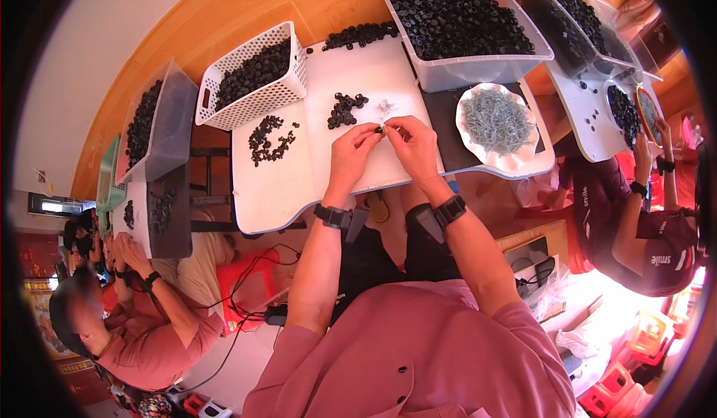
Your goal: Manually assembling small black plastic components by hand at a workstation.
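While a dark band (332, 216) sits on each wrist, the left hand (355, 153) reaches over the near edge of the white table (276, 194) with thumb and forefinger pinched on a small black piece (379, 129). The right hand (412, 143) meets it there, its fingertips closed against the same piece; whether they also hold something thin is too small to tell. The piece, just above the tabletop between both hands, looks hard and very light, probably stiff plastic, smooth enough to slip or spin if squeezed off-centre. Its outer rim seems the best hold, leaving the middle free. Just beyond the fingertips lies a little heap of thin silvery pieces (386, 106), likely stiff and awkward to lift singly. Left of it is a cluster of black pieces (345, 110), with a looser scatter (280, 151) farther left. To the right, a fluted white plate (515, 161) holds many more silvery pieces. Farther off stand a perforated white basket (258, 103) and a large clear bin (478, 72), both loaded with black pieces and probably heavy enough to need two hands
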Demonstrator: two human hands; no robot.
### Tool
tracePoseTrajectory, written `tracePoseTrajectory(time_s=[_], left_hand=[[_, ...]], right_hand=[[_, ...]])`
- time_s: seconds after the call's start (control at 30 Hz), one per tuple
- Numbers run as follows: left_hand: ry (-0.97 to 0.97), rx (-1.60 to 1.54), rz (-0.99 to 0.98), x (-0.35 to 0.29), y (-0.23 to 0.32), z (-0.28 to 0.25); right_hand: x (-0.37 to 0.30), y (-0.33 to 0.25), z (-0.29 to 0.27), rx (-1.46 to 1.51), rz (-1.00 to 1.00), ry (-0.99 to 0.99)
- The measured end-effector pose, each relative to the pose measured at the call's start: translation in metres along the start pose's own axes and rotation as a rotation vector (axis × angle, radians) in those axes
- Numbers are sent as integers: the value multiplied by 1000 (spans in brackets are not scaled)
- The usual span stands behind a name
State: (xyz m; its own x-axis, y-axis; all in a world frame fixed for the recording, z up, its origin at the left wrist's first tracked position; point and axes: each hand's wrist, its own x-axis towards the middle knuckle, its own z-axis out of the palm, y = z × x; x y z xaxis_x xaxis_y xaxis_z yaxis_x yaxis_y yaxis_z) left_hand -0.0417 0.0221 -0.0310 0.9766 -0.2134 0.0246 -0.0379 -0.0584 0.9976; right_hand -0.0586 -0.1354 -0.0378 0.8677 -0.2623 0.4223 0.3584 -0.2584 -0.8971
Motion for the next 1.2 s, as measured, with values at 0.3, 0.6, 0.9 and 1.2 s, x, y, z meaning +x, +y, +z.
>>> tracePoseTrajectory(time_s=[0.3,0.6,0.9,1.2], left_hand=[[47,119,27,-1,0,2],[122,218,82,-4,-1,6],[155,327,173,-5,-4,7],[173,350,184,-5,0,8]], right_hand=[[0,0,1,-83,-57,-16],[-2,-6,2,-147,-149,-34],[-4,-2,4,-189,-198,-33],[0,-2,3,-161,-121,-75]])
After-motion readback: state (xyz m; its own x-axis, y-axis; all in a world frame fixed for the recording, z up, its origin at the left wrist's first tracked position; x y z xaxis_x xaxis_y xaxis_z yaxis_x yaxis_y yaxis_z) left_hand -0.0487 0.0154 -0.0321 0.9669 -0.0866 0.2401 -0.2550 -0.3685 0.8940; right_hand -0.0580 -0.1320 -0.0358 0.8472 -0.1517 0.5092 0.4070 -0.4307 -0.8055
